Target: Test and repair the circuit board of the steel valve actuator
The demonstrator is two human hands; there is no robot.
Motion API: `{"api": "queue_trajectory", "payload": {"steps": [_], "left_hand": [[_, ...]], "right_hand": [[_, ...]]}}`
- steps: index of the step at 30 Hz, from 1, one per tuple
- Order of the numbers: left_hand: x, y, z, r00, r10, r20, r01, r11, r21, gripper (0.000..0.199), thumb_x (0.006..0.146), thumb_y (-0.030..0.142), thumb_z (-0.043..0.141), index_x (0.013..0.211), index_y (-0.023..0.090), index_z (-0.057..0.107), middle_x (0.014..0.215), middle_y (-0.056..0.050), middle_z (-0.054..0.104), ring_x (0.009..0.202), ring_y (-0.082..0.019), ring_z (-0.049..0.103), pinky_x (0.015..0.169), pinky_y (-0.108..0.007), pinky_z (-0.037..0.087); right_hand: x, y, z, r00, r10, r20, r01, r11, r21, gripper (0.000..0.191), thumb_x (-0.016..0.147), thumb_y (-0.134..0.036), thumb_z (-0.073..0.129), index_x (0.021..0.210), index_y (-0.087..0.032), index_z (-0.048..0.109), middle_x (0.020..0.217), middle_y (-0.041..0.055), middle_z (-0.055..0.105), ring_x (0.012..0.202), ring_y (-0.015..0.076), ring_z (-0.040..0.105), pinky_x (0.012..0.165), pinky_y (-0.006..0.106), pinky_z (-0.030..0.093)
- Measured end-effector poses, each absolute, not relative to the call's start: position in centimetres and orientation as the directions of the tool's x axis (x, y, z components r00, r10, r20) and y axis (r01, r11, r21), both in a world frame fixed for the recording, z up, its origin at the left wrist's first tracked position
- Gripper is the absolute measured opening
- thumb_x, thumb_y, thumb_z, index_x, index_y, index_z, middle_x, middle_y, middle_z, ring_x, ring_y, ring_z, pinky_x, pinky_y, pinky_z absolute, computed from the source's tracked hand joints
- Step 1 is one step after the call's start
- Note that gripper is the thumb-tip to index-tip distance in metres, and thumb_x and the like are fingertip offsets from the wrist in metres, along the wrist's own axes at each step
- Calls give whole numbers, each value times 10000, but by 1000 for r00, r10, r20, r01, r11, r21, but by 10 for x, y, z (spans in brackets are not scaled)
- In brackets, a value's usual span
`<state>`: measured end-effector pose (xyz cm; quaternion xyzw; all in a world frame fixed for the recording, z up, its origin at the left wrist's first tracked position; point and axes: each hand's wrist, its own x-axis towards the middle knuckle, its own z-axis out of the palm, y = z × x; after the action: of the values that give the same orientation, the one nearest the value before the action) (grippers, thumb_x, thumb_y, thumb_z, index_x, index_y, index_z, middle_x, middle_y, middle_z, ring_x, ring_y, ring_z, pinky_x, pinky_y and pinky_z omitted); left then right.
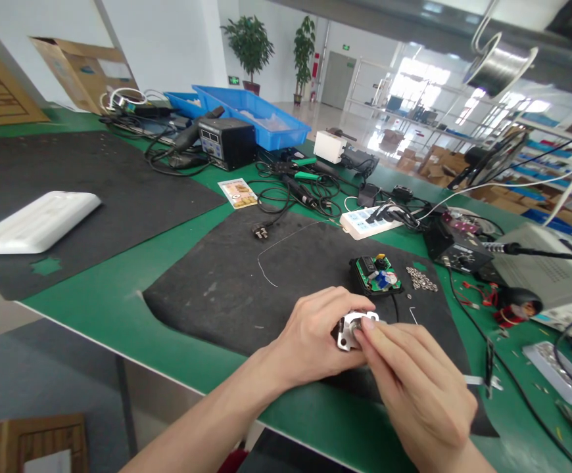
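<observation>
My left hand (318, 332) is wrapped round a small part with a silver metal end plate (345, 336) and dark corners. That plate faces up towards me, and my left fingers hide most of the body below it. My right hand (421, 381) is closed in a pinch, its thumb and fingertips at the middle of the plate. What sits between those fingertips is too small to make out. Just beyond the hands lies an open black housing with a green circuit board (377, 274). To its right are several small metal rings or nuts (421, 279) and a hex key (413, 315).
A black mat (207, 295) covers the green bench. A power strip (369, 222), tangled cables and a soldering station (456, 246) stand behind. At the right are a spanner (496, 382) and a tray of small parts (559, 371). A white block (37, 220) lies far left.
</observation>
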<state>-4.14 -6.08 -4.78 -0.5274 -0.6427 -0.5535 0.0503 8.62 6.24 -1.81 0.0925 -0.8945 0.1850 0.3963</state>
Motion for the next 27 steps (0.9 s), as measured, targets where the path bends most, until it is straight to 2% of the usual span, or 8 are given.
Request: {"api": "queue_trajectory", "payload": {"steps": [3, 5, 7, 10, 16, 18, 23, 27], "left_hand": [[-41, -64, -45, -415, 628, 658, 728, -205, 655, 573, 713, 211, 723, 1257, 182, 544, 1096, -77, 679, 949, -228, 643, 886, -403, 527], [-41, -66, -43, -397, 618, 679, 714, -257, 651, 603, 693, 206, 721, 1261, 169, 521, 1156, -101, 650, 1041, -252, 630, 943, -429, 521], [-42, -68, -42, -386, 624, 680, 692, -291, 660, 503, 754, 194, 699, 1229, 171, 535, 1191, -113, 633, 1096, -252, 616, 965, -430, 517], [-43, -68, -41, -394, 623, 675, 684, -291, 669, 283, 874, 157, 633, 1153, 177, 589, 1158, -105, 642, 1059, -221, 622, 933, -405, 522], [-40, -65, -45, -421, 578, 699, 709, -270, 651, 257, 899, 110, 671, 1151, 157, 643, 1164, -117, 649, 1094, -212, 631, 935, -376, 542], [-40, -63, -46, -441, 559, 702, 719, -248, 649, 267, 885, 73, 681, 1139, 152, 658, 1156, -117, 660, 1094, -209, 640, 923, -364, 553], [-38, -56, -49, -478, 459, 749, 767, -199, 611, 307, 812, 6, 748, 1076, 155, 702, 1097, -91, 724, 1044, -209, 693, 895, -347, 584], [-36, -53, -48, -512, 436, 741, 778, -130, 614, 255, 805, 54, 782, 1023, 175, 725, 1063, -56, 751, 994, -199, 720, 868, -328, 588]], "right_hand": [[83, 64, -9, -685, 27, 728, -328, 881, -341, 413, 841, 63, 728, 1179, -174, 726, 1026, 59, 772, 922, 187, 682, 817, 344, 588], [82, 66, -7, -707, 73, 703, -301, 869, -393, 356, 861, 27, 734, 1154, -176, 723, 992, 43, 761, 892, 160, 676, 806, 310, 573], [82, 68, -7, -732, 116, 671, -265, 859, -438, 300, 880, -12, 737, 1128, -177, 714, 967, 32, 744, 870, 139, 672, 793, 280, 557], [82, 71, -8, -760, 140, 635, -254, 835, -488, 263, 909, -29, 704, 1116, -191, 699, 976, 23, 727, 897, 132, 668, 807, 266, 545], [93, 83, 1, -840, 169, 516, -204, 783, -588, 265, 947, -104, 677, 1168, -250, 688, 1100, 14, 731, 1030, 159, 657, 898, 298, 537], [108, 94, 0, -843, 238, 482, -119, 792, -599, 253, 956, -158, 682, 1184, -269, 689, 1136, 11, 726, 1061, 167, 657, 925, 305, 528], [174, 145, -26, -729, 569, 380, 269, 749, -605, 182, 981, -331, 665, 1156, -293, 702, 1116, 10, 725, 1019, 182, 679, 902, 320, 514], [236, 192, -50, -611, 691, 386, 548, 721, -424, 259, 975, -467, 637, 1130, -277, 718, 1099, 39, 736, 999, 232, 683, 886, 375, 533]]}}
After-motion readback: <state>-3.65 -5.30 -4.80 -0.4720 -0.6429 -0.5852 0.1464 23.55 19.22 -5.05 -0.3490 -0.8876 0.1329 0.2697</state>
